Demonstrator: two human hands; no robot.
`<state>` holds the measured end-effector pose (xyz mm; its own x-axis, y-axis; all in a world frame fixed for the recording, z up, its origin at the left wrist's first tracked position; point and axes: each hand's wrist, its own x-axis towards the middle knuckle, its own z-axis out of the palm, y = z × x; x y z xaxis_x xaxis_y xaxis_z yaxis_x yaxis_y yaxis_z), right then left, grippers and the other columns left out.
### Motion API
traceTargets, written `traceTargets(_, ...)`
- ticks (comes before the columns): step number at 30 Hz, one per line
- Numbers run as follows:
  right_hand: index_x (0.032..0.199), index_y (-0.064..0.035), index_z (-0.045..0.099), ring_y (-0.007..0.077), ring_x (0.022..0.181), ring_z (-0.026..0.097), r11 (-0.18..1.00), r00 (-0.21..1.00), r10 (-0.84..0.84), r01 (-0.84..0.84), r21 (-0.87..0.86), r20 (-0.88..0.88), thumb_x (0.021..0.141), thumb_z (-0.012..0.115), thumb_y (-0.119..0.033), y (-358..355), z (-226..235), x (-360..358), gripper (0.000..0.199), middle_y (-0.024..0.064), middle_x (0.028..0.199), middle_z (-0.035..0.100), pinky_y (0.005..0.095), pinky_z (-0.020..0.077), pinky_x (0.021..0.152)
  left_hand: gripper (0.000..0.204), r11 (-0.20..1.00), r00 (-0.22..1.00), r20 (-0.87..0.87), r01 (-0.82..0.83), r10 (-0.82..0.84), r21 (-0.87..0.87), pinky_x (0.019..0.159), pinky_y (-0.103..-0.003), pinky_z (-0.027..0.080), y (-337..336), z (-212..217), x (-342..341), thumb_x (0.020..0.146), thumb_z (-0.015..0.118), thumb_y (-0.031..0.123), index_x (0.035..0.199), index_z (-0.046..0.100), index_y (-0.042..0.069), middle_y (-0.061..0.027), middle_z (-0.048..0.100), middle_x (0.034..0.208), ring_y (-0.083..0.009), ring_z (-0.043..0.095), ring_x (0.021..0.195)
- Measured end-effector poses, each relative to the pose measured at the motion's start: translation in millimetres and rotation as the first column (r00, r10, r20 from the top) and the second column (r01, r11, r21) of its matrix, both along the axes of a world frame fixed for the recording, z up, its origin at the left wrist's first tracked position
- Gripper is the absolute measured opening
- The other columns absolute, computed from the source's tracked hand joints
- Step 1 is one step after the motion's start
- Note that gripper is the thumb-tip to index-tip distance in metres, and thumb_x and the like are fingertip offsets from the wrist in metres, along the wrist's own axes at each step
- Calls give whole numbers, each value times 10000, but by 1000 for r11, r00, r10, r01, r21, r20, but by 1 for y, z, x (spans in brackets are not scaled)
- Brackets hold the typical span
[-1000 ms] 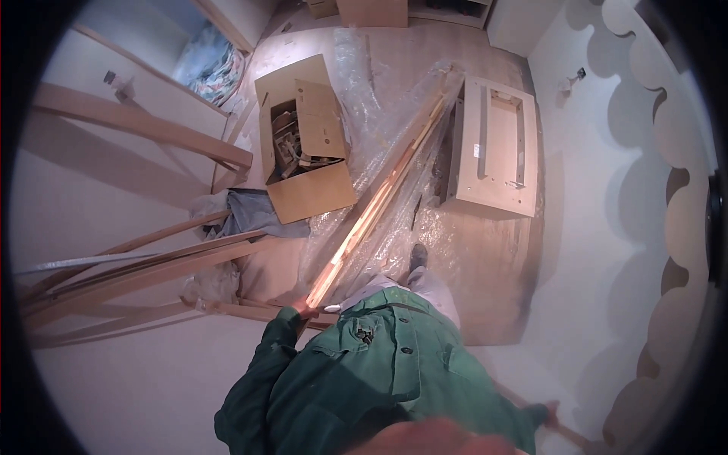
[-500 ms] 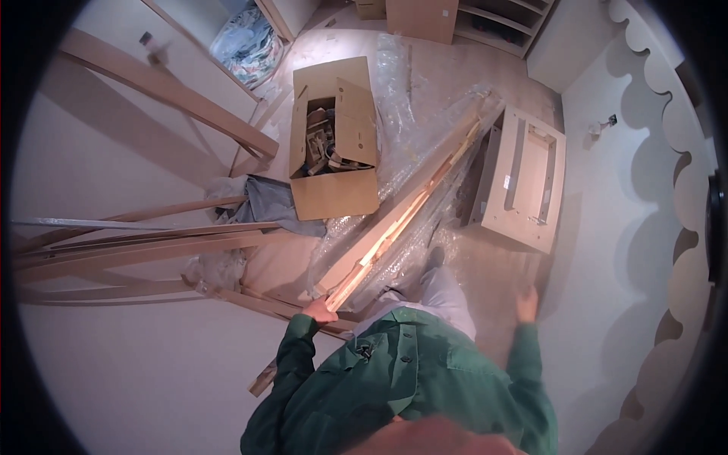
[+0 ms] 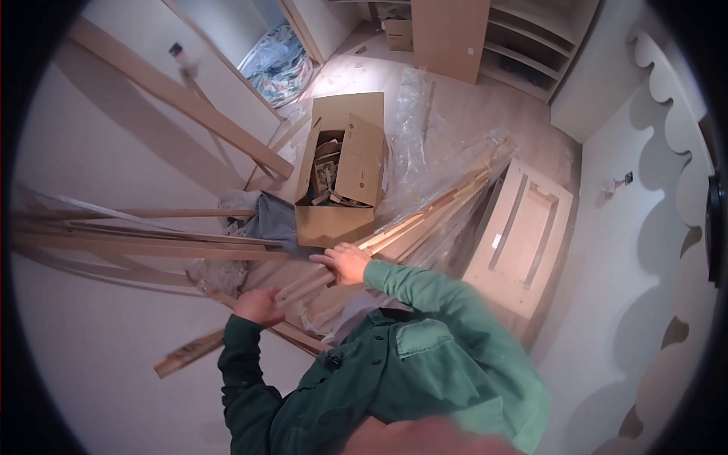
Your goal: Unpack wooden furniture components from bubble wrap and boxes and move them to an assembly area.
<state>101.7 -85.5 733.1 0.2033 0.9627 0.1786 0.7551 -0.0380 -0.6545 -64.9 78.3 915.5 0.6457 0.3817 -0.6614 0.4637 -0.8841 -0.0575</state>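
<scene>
Long thin wooden strips (image 3: 413, 221) run slantwise in front of me, their far part resting over clear plastic wrap. My right hand (image 3: 347, 263) is closed round them near their middle, its thumb pointing left. Lower and to the left, my left hand (image 3: 259, 306) grips the nearer stretch of the wood. Past that hand, a wooden end (image 3: 189, 353) sticks out to the lower left; the left hand and sleeve hide whether it belongs to the same strips. Just beyond my right hand stands an open cardboard box (image 3: 334, 226) with wood offcuts (image 3: 327, 171) inside.
Several long boards (image 3: 167, 241) lean at the left, beside grey cloth (image 3: 277, 220). A pale wooden drawer-like frame (image 3: 519, 235) lies at the right by the wall. Bubble wrap (image 3: 410, 114) covers floor behind the box. Shelving (image 3: 523, 49) stands at the back.
My right hand has come across from the right side onto the wooden strips. My left hand has moved left along with the near end, which now sticks out farther left.
</scene>
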Motion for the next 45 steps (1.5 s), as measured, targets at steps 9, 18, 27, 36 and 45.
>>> traceTargets(9,987,-137,591,264,767,652,904,996,-89,81,419,-1,637,821,-415,10,54,122,503,43,814,628,388,520,637,241,790,311,942,605,-124,-96,806,-420,528,-65,70,78,718,770,82,943,684,100,-60,663,843,-257,650,786)
traceTargets(18,1009,-112,642,269,711,657,848,968,-193,247,470,-160,587,889,-364,9,132,287,550,82,816,648,344,531,637,767,607,422,631,211,650,-766,952,-385,460,-1,-64,249,744,818,373,1322,450,28,-132,583,1195,-240,566,1127)
traceTargets(27,1112,-101,633,310,799,643,837,937,-70,241,492,-341,601,881,-365,55,144,437,626,93,906,660,367,518,704,758,312,47,550,781,834,-541,895,-476,510,60,-38,486,768,711,591,1189,420,30,-126,534,1085,-266,592,998)
traceTargets(36,1215,70,529,254,1053,529,239,-45,-840,865,-442,-541,899,655,-311,-61,-109,564,511,151,1172,561,378,432,937,845,148,182,291,552,939,-821,977,-425,457,91,-44,607,750,766,507,1327,395,13,-124,525,1212,-271,531,1139)
traceTargets(45,1186,-135,561,342,988,543,462,-809,-6,520,-718,-588,792,536,-721,-144,-302,670,707,128,1069,571,659,439,831,531,195,364,375,444,853,-875,988,-345,395,97,-24,738,907,677,321,1289,512,-10,-83,576,1229,-193,516,1146)
